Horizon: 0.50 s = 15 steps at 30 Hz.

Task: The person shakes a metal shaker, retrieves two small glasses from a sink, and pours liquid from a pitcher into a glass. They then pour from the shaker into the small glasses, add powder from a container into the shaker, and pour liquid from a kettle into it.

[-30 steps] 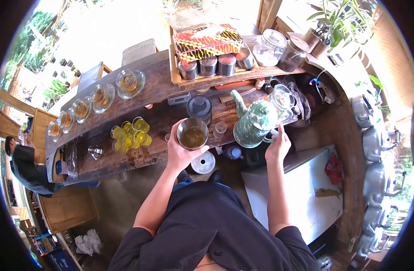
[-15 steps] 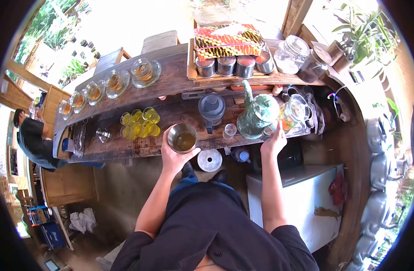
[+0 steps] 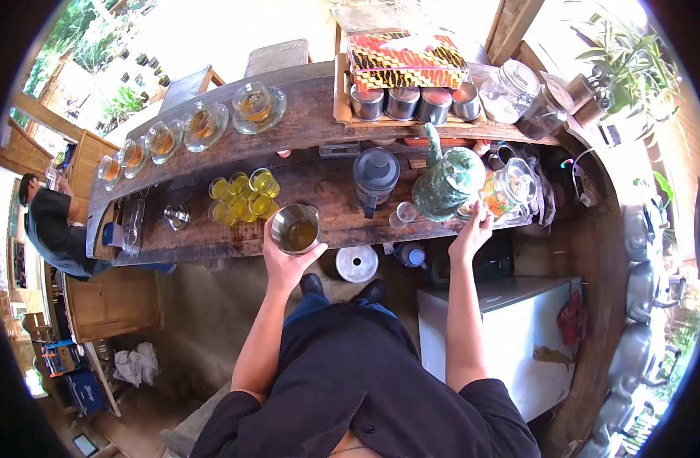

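My left hand (image 3: 287,263) is wrapped round a metal jug (image 3: 295,229) with yellowish-brown liquid in it. It is held tilted toward me in front of the counter edge. Several small glasses of yellow liquid (image 3: 243,200) stand grouped just beyond it. On the right, a mottled green kettle (image 3: 448,182) stands with its spout pointing away from me. My right hand (image 3: 470,235) is at its handle side with fingers curled; the handle is mostly hidden. A glass jar with orange and green contents (image 3: 510,187) sits right beside the kettle.
A grey-lidded pitcher (image 3: 376,174) and a small clear glass (image 3: 403,214) stand mid-counter (image 3: 323,179). Glass cups on saucers (image 3: 252,107) line the upper ledge, with a patterned box (image 3: 407,65) over metal tins. A white chest (image 3: 503,343) is below; another person (image 3: 56,225) stands left.
The view has shifted, so the counter appears farther right. My left hand has moved left with the jug, nearer the yellow glasses. My right hand remains by the kettle, its fingers more curled.
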{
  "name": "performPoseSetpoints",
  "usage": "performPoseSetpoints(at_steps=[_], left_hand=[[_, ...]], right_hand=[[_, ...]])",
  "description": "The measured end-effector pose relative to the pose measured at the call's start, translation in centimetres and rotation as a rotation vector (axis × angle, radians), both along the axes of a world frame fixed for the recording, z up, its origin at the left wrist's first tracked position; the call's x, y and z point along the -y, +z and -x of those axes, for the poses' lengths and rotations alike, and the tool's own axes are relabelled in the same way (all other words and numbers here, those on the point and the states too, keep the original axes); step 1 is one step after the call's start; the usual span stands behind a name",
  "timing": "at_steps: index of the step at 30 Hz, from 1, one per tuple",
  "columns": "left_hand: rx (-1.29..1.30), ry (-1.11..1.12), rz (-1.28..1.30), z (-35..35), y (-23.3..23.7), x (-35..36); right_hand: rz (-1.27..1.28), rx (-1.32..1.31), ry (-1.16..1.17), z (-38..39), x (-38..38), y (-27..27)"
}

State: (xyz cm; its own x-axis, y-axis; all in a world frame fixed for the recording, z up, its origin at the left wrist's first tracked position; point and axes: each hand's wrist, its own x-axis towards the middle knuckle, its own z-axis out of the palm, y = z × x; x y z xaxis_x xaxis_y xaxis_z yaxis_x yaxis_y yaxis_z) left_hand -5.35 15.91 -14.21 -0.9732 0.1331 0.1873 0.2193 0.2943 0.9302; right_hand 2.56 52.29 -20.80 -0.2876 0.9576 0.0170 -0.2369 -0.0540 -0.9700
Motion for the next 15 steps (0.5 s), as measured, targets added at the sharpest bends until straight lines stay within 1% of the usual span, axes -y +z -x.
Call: performPoseSetpoints(at_steps=[1,2,4,5,6,7,8,11,12,13,14,15], left_hand=[[0.0,-0.008,-0.005,0.3,0.0,0.3],[-0.005,-0.025,-0.026,0.4,0.1,0.5],[-0.013,-0.042,-0.055,0.8,0.3,1.1],[-0.031,-0.058,-0.042,1.1,0.4,1.5],[-0.048,-0.075,-0.029,1.2,0.5,1.9],[0.029,-0.098,-0.061,1.3,0.7,2.2],[0.031,-0.102,-0.066,1.4,0.7,2.6],[0.008,-0.128,-0.053,2.0,0.4,3.8],[0.009,-0.128,-0.049,2.2,-0.1,4.3],[0.01,-0.127,-0.043,2.3,-0.3,4.8],[0.01,-0.134,-0.045,2.4,-0.4,5.3],[0.007,-0.136,-0.033,2.4,-0.4,5.7]], right_hand=[[-0.098,0.05,-0.027,-0.2,0.4,-0.3],[-0.104,0.051,-0.034,-0.7,0.9,-0.7],[-0.113,-0.025,-0.115,-1.0,3.2,1.3],[-0.16,0.004,-0.173,-1.2,4.0,1.2],[-0.282,0.083,-0.282,-1.2,4.9,1.4],[-0.344,0.113,-0.291,-1.5,5.8,1.5],[-0.405,0.146,-0.301,-1.7,7.0,1.5],[-0.531,0.111,-0.045,-0.8,12.1,2.4],[-0.76,0.241,0.055,-0.3,14.0,3.8],[-0.774,0.249,0.202,0.4,16.0,4.3],[-0.865,0.325,0.364,1.4,17.6,4.4],[-0.829,0.387,0.511,2.5,19.1,3.3]])
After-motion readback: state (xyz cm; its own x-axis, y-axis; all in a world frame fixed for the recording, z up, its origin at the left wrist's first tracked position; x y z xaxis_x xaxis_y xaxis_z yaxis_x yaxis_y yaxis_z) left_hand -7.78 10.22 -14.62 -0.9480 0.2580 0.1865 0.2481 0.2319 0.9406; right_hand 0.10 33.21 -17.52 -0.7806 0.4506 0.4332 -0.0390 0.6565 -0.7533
